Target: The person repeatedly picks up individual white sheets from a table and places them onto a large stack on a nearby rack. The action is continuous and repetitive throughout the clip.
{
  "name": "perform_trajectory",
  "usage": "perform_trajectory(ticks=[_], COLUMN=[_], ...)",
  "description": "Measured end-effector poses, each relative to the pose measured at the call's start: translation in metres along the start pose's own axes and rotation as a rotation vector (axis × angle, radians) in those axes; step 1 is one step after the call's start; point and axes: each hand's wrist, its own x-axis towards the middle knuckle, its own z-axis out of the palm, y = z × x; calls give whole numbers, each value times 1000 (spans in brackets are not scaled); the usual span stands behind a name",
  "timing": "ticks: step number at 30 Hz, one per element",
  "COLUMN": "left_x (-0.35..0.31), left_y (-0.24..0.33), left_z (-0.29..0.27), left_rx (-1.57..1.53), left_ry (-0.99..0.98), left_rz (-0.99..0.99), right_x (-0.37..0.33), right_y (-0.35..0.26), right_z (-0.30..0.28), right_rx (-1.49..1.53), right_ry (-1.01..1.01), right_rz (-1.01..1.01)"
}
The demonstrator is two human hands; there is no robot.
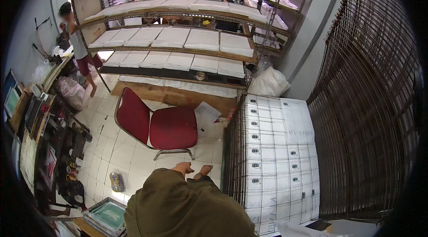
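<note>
Both hands hidden; red chair (pixel 173 126) ahead, white printed sheets (pixel 278 157) beside.

Daylight is coming in beyond tall metal shelving (pixel 178 50); a red chair (pixel 160 125) is standing on the white tiled floor (pixel 120 152), grey walls (pixel 307 27) enclosing, wire racks (pixel 365 103) leaning right

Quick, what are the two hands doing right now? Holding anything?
Left hand: not in view, so it cannot be told.
Right hand: not in view either; only the olive-green top shows at the lower edge.
</note>
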Motion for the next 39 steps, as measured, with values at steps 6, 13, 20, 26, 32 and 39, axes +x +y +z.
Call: perform_trajectory(ticks=[6, 13, 20, 26, 32, 39], left_x=[43, 62, 121, 159, 193, 207], left_y=[9, 70, 74, 91, 105, 86], left_z=[20, 10, -25, -67, -116, -154], left_rx=[-14, -2, 33, 84, 14, 120], left_ry=[79, -9, -31, -65, -111, -86], left_rz=[112, 238, 230, 228, 161, 190], right_x=[56, 102, 157, 203, 194, -17], right_y=[11, 37, 73, 126, 218, 388], right_z=[83, 182, 338, 443, 432, 377], right_rx=[-166, -226, -169, -18, -139, 2], right_ry=[-246, -622, -1257, -1251, -506, 130], right_rz=[729, 934, 862, 821, 1022, 1110])
